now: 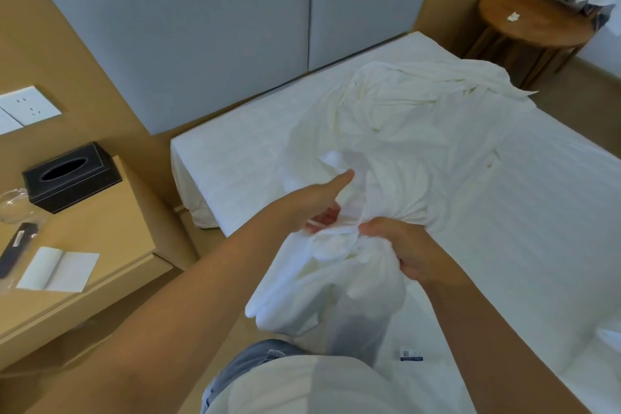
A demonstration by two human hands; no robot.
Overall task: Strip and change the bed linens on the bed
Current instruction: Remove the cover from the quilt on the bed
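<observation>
White sheet [386, 131] x1, gripped by L hand [312, 208], R hand [400, 249].

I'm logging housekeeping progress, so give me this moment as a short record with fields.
linen: crumpled white linen heaped on the bed, near end bunched and lifted
right hand: right hand grips the bunch
left hand: left hand curls its fingers into the same bunch, thumb straight
bed surface: covered in white striped fabric
nightstand: nightstand holds a black tissue box and a notepad
far side: round wooden table
</observation>
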